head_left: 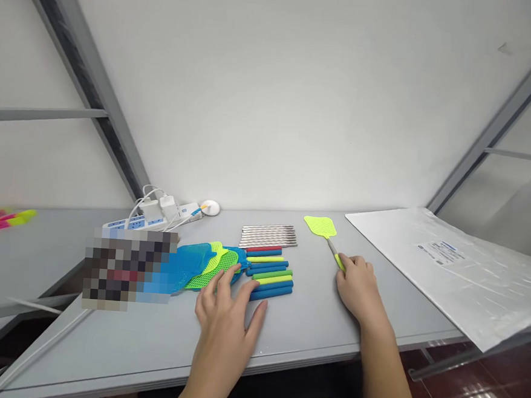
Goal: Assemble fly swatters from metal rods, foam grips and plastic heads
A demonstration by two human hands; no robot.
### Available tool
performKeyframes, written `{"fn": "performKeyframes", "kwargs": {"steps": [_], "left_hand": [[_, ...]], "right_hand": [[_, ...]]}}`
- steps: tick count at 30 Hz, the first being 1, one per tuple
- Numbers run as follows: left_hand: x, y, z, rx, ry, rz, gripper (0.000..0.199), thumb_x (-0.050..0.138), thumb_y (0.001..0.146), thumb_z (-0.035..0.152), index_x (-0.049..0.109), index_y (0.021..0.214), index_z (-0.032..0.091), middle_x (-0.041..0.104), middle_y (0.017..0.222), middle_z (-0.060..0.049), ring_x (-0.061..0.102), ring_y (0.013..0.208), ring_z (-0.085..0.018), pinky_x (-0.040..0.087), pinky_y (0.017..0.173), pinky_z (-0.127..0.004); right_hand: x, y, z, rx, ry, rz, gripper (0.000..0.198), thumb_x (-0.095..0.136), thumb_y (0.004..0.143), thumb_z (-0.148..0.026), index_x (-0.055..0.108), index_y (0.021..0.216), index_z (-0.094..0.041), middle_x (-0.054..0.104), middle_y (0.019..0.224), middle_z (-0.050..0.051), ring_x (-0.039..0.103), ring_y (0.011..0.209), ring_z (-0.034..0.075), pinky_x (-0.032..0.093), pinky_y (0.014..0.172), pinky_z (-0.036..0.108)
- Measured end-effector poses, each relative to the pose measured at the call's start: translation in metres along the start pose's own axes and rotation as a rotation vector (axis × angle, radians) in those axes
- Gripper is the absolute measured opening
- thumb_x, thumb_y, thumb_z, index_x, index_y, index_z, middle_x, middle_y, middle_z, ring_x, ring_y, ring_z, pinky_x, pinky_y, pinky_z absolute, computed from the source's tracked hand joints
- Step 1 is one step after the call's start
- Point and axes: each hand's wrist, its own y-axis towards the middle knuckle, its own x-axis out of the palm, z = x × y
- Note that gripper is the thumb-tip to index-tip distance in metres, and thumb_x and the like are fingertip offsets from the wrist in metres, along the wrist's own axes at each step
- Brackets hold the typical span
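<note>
My right hand (pixel 358 289) is closed around the yellow-green handle of a fly swatter (pixel 320 226). Its yellow mesh head points away from me, and a short length of silver rod shows between head and handle. My left hand (pixel 226 314) has its fingers spread, low over the near edge of a pile of mesh swatter heads (pixel 188 265) in blue, yellow and green. Beside its fingertips lies a row of tube-shaped handles (pixel 270 272) in blue, green, yellow and red. Whether the fingers touch them I cannot tell. Several thin metal rods (pixel 268 235) lie behind the handles.
A white power strip (pixel 154 223) with plugs and cables stands at the back left, beside a round white object (pixel 210 207). A pixelated patch covers something left of the mesh heads. A large white plastic-wrapped package (pixel 447 260) lies on the right of the grey table (pixel 314 314).
</note>
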Motion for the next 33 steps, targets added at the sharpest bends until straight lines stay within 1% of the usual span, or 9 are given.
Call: {"fn": "performKeyframes", "kwargs": {"steps": [4, 10, 15, 19, 22, 25, 28, 29, 33], "left_hand": [[-0.001, 0.0, 0.0, 0.0, 0.033, -0.008, 0.019, 0.057, 0.091, 0.032, 0.069, 0.104, 0.025, 0.047, 0.141, -0.013, 0.034, 0.133, -0.04, 0.028, 0.106, -0.064], [0.0, -0.001, -0.001, 0.02, 0.041, 0.014, 0.014, 0.059, 0.09, 0.032, 0.07, 0.094, 0.025, 0.051, 0.139, -0.013, 0.035, 0.132, -0.04, 0.026, 0.105, -0.065], [0.0, -0.001, -0.003, 0.034, 0.016, -0.01, 0.008, 0.063, 0.087, 0.031, 0.067, 0.083, 0.025, 0.056, 0.134, -0.011, 0.037, 0.13, -0.039, 0.028, 0.103, -0.063], [-0.003, -0.001, -0.002, 0.037, -0.018, -0.072, 0.007, 0.065, 0.085, 0.028, 0.064, 0.079, 0.025, 0.058, 0.133, -0.008, 0.038, 0.129, -0.037, 0.031, 0.099, -0.06], [-0.006, -0.002, -0.001, 0.018, -0.062, -0.082, 0.006, 0.064, 0.087, 0.026, 0.065, 0.08, 0.026, 0.058, 0.133, -0.006, 0.038, 0.129, -0.036, 0.029, 0.1, -0.058], [-0.01, -0.005, -0.001, -0.024, -0.156, -0.05, 0.004, 0.063, 0.088, 0.026, 0.066, 0.085, 0.026, 0.059, 0.132, -0.005, 0.04, 0.127, -0.034, 0.028, 0.101, -0.057], [-0.015, -0.008, -0.004, -0.097, -0.308, 0.0, 0.005, 0.059, 0.092, 0.027, 0.064, 0.091, 0.026, 0.063, 0.125, -0.006, 0.047, 0.123, -0.031, 0.03, 0.101, -0.053], [-0.016, -0.009, -0.005, -0.121, -0.374, 0.018, 0.006, 0.057, 0.093, 0.027, 0.063, 0.093, 0.025, 0.064, 0.122, -0.007, 0.05, 0.12, -0.03, 0.032, 0.1, -0.051], [-0.021, -0.015, -0.008, -0.262, -0.629, 0.061, 0.012, 0.051, 0.098, 0.031, 0.06, 0.101, 0.025, 0.066, 0.111, -0.007, 0.056, 0.11, -0.025, 0.04, 0.096, -0.042]], "right_hand": [[-0.004, -0.001, -0.003, 0.031, 0.057, 0.054, 0.046, 0.041, 0.089, -0.024, 0.057, 0.131, -0.014, 0.059, 0.106, 0.017, 0.056, 0.096, 0.032, 0.041, 0.083, 0.042], [-0.01, -0.007, -0.015, 0.012, 0.203, 0.079, 0.031, 0.041, 0.093, -0.035, 0.064, 0.108, -0.02, 0.056, 0.061, 0.0, 0.057, 0.06, 0.021, 0.041, 0.064, 0.033], [-0.008, -0.016, -0.033, -0.112, 0.274, 0.076, 0.033, 0.038, 0.098, -0.04, 0.065, 0.104, -0.023, 0.057, 0.063, -0.001, 0.056, 0.059, 0.018, 0.041, 0.059, 0.029], [-0.013, -0.016, -0.054, -0.235, 0.247, 0.013, 0.031, 0.037, 0.099, -0.035, 0.064, 0.108, -0.022, 0.066, 0.079, 0.002, 0.061, 0.071, 0.017, 0.045, 0.066, 0.027], [-0.022, 0.003, -0.08, -0.366, 0.172, -0.086, 0.026, 0.042, 0.098, -0.029, 0.067, 0.104, -0.023, 0.069, 0.095, 0.004, 0.063, 0.083, 0.018, 0.045, 0.072, 0.028], [-0.02, 0.043, -0.116, -0.511, 0.082, -0.213, 0.023, 0.047, 0.096, -0.025, 0.069, 0.102, -0.022, 0.069, 0.1, 0.006, 0.064, 0.087, 0.019, 0.046, 0.076, 0.03], [-0.003, 0.087, -0.154, -0.61, 0.002, -0.327, 0.021, 0.051, 0.098, -0.028, 0.069, 0.103, -0.019, 0.068, 0.108, 0.009, 0.063, 0.098, 0.02, 0.049, 0.087, 0.034], [0.005, 0.1, -0.165, -0.631, -0.026, -0.363, 0.023, 0.054, 0.097, -0.032, 0.066, 0.111, -0.019, 0.065, 0.116, 0.01, 0.063, 0.101, 0.021, 0.051, 0.088, 0.038], [0.039, 0.134, -0.189, -0.697, -0.135, -0.494, 0.034, 0.059, 0.095, -0.037, 0.058, 0.125, -0.019, 0.059, 0.127, 0.009, 0.062, 0.105, 0.022, 0.054, 0.088, 0.043]]}}
